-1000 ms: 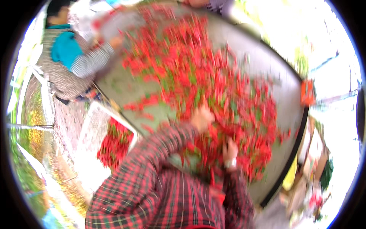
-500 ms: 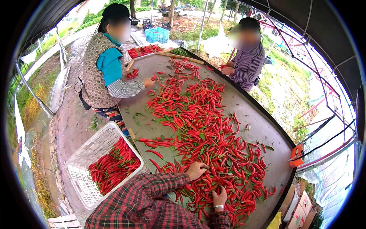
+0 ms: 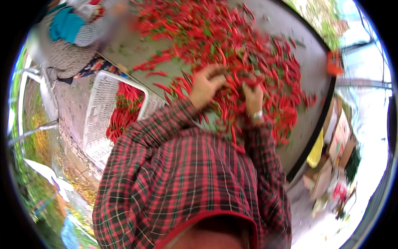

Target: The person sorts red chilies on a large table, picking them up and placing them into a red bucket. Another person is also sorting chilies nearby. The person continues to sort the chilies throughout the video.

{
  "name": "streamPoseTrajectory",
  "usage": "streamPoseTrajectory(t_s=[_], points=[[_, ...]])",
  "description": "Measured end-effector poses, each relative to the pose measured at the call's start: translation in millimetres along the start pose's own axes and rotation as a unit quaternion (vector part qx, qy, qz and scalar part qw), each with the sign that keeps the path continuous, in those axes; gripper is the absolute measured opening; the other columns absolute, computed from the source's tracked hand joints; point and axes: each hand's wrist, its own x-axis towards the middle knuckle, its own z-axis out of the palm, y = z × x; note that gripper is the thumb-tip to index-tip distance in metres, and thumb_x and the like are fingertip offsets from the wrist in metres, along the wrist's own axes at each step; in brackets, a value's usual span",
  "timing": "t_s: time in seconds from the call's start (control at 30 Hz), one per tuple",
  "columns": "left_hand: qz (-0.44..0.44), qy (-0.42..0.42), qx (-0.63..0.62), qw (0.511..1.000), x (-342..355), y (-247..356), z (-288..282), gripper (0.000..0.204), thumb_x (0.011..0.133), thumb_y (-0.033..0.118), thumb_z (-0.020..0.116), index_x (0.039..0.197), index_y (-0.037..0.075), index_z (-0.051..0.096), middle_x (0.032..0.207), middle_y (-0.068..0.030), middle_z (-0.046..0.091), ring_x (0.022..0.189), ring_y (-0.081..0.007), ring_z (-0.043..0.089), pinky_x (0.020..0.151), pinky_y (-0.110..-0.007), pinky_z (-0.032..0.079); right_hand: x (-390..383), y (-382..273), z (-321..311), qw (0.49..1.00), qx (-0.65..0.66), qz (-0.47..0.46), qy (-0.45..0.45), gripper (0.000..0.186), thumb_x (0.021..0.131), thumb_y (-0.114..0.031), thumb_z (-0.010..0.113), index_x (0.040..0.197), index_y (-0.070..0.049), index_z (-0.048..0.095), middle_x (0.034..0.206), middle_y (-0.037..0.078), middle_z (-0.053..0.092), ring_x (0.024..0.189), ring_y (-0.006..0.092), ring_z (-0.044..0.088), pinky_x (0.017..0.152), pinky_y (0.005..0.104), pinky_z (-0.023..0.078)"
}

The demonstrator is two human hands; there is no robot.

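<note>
Red chili peppers (image 3: 199, 45) with green stems lie heaped across a grey tabletop (image 3: 286, 159). Over the near left part of the heap is my left hand (image 3: 206, 85), its thumb and fingers curved but apart, with peppers just beyond the fingertips. To the right, my right hand (image 3: 253, 98), with a light band at the wrist, reaches into the heap. Its fingers are drawn together around a red pepper (image 3: 256, 81), partly hidden and softened by blur. A few peppers hang down toward the table's near edge between my forearms.
A white plastic crate (image 3: 93, 120) with red peppers stands left of the table. Beyond it is a co-worker's teal sleeve (image 3: 66, 25), blurred. An orange box (image 3: 334, 63) sits at the table's right edge, with cardboard (image 3: 342, 130) and a yellow thing (image 3: 316, 151) below.
My view has tipped downward, so the table sits higher and my plaid shirt shows. The right-hand co-worker is out of view. Both my hands remain at the near part of the heap.
</note>
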Motion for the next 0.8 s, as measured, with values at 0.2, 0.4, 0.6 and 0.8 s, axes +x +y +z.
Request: streamPoseTrajectory(t_s=[0.2, 0.4, 0.6, 0.8], points=[[-0.046, -0.054, -0.022, 0.997, -3.7, -35.2, -3.2, 0.035, 0.089, 0.002, 0.056, 0.123, -0.002, 0.054, 0.117, -0.0106, 0.061, 0.109, -0.0172, 0.057, 0.096, -0.031, 0.045, -19.6, -9.5, -18.0, 0.903, 0.416, 0.106, -0.026, 0.034, 0.092, 0.000, 0.048, 0.126, 0.002, 0.047, 0.120, 0.015, 0.056, 0.109, 0.0254, 0.058, 0.086, 0.0356, 0.051], [-0.048, -0.041, 0.110, 0.992, -30.1, -58.3, -12.2, 0.038, 0.088, 0.006, 0.057, 0.124, -0.004, 0.052, 0.117, -0.0118, 0.060, 0.112, -0.0201, 0.056, 0.098, -0.032, 0.043, -43.6, 33.0, -40.2, 0.848, -0.319, -0.381, -0.183, 0.017, 0.082, -0.013, 0.057, 0.095, -0.003, 0.058, 0.093, 0.013, 0.059, 0.089, 0.0273, 0.058, 0.079, 0.0387, 0.049], [-0.132, -0.061, 0.049, 0.988, -25.2, -44.2, -21.0, 0.038, 0.088, 0.007, 0.058, 0.124, -0.003, 0.051, 0.118, -0.0109, 0.059, 0.111, -0.0202, 0.056, 0.097, -0.033, 0.043, -26.3, 35.7, -68.0, 0.757, -0.451, -0.092, -0.464, 0.022, 0.086, -0.024, 0.059, 0.097, -0.005, 0.062, 0.086, 0.012, 0.062, 0.084, 0.0241, 0.061, 0.072, 0.0353, 0.050], [-0.026, -0.036, 0.015, 0.999, 12.8, 16.6, -41.5, 0.037, 0.088, 0.006, 0.060, 0.123, -0.001, 0.051, 0.114, -0.0088, 0.060, 0.107, -0.0169, 0.057, 0.093, -0.031, 0.047, 149.9, -87.4, -142.0, 0.861, 0.439, -0.131, 0.220, 0.020, 0.092, -0.007, 0.053, 0.112, -0.003, 0.054, 0.103, 0.006, 0.062, 0.091, 0.0178, 0.061, 0.077, 0.0347, 0.054]])
